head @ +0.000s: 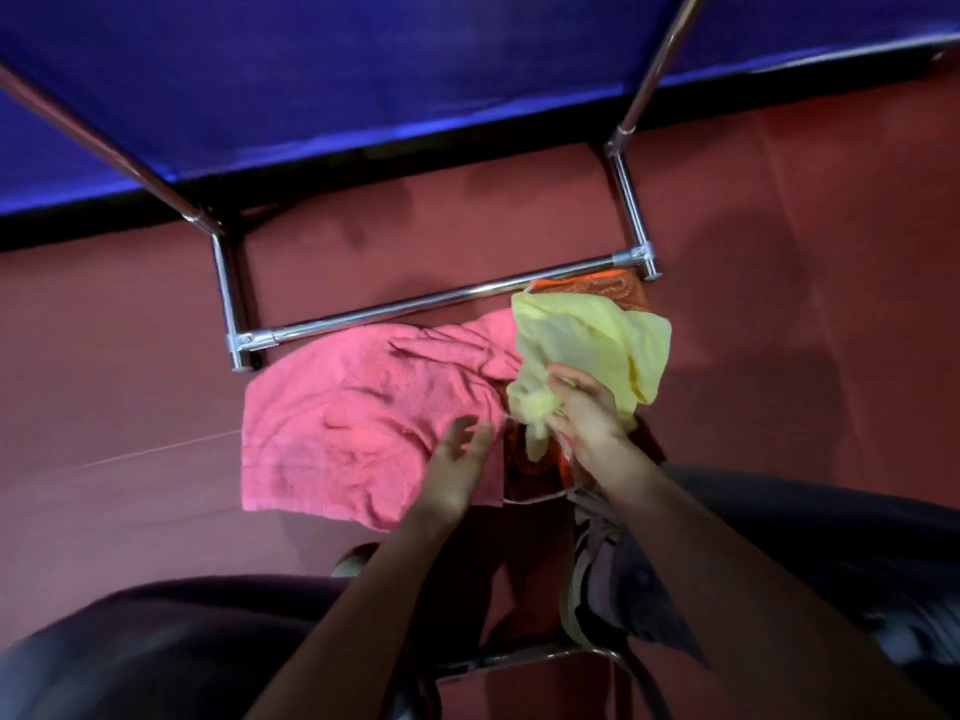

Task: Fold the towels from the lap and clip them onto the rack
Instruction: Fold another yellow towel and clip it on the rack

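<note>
Right hand [584, 407] bunches the yellow towel [592, 340] in its grip; left hand [460, 454], fingers spread, rests just beside it on the pink towel [353, 418], below the rack bar [441, 298].

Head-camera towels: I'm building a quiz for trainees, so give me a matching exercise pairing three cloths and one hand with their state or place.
Column A
1. pink towel
2. yellow towel
3. orange patterned cloth
4. left hand

Column B
a. bunched up in the right hand
b. fingers spread, open over the pink towel
c. spread out wide, creased
d. mostly hidden, right next to the steel rack bar

Pairs: 1-c, 2-a, 3-d, 4-b
</note>
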`<state>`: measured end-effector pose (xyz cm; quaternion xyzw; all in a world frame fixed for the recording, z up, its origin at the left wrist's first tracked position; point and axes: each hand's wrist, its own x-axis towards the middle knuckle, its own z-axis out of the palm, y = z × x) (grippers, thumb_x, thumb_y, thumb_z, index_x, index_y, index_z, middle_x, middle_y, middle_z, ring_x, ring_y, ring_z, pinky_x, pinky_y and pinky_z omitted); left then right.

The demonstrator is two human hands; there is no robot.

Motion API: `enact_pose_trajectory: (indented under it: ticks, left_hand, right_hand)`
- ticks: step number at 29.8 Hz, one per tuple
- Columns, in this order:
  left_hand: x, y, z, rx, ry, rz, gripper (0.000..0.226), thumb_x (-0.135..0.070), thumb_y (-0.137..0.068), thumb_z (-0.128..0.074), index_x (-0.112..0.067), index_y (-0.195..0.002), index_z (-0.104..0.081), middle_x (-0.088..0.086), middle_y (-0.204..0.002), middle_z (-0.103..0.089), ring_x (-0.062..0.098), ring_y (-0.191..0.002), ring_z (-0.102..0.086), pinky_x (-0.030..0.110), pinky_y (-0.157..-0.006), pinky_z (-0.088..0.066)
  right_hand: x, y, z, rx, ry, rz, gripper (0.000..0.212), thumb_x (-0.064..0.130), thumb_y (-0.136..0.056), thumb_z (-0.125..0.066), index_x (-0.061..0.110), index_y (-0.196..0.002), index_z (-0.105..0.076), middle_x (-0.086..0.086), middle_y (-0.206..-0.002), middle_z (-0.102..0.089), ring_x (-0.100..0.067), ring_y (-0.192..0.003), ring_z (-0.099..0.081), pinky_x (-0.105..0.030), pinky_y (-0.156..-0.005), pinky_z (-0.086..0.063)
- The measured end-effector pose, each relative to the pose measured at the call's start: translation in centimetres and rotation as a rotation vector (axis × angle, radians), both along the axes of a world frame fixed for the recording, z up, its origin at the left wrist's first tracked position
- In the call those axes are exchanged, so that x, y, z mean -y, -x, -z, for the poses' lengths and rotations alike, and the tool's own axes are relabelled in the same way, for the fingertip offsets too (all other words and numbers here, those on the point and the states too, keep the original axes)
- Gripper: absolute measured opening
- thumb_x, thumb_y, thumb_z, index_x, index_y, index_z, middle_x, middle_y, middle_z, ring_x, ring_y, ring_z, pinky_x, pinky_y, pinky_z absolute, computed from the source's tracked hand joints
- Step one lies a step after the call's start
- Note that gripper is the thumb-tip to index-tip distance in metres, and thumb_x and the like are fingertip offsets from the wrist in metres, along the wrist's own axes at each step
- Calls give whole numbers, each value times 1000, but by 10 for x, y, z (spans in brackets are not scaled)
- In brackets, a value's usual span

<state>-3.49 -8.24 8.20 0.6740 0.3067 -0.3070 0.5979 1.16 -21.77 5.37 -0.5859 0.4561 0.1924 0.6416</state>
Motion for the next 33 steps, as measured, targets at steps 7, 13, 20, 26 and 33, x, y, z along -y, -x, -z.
enact_pose_trajectory:
  ticks: [7, 13, 20, 26, 33]
  left_hand:
    - [-17, 4, -69, 353, -77, 149, 56, -31, -88, -53, -21, -138, -30, -6, -137, -33, 4, -129, -27, 19, -108, -23]
    - [-28, 2, -135, 684, -152, 326, 39, -37, -73, -60, -21, -108, -55, -7, -128, -41, 5, -128, -32, -4, -96, -16]
    - [-35, 28, -232, 824, 82, 150, 16, -19, -82, -55, -18, -66, -52, -12, -58, -55, -3, -53, -45, 12, -53, -36]
    - [-47, 69, -311, 919, 246, 10, 25, -10, -88, -50, -17, -63, -53, -11, -45, -48, 0, -41, -38, 13, -44, -32]
    - [-54, 106, -367, 941, 306, 80, 18, -18, -81, -52, -13, -65, -59, -5, -50, -62, 3, -45, -54, 14, -48, -44]
  right_hand:
    - [-14, -8, -124, 138, -238, 19, 11, 4, -86, -57, 13, -79, -59, -12, -108, -55, -25, -102, -53, -23, -51, -54]
    - [-13, 4, -227, 271, -460, 93, 9, 3, -88, -51, 6, -88, -60, -6, -84, -56, -12, -61, -65, -17, -48, -54]
    - [-15, 45, -325, 473, -680, 96, 6, 2, -88, -50, 4, -86, -56, -9, -59, -67, -15, -56, -69, -25, -55, -58]
    - [-17, 92, -366, 807, -401, -396, 33, 8, -84, -53, 20, -114, -49, -6, -112, -61, -12, -98, -62, -26, -89, -49]
    - [-42, 132, -375, 879, -240, -847, 14, 25, -87, -53, 17, -92, -63, 3, -90, -65, -3, -82, -58, -12, -75, -45]
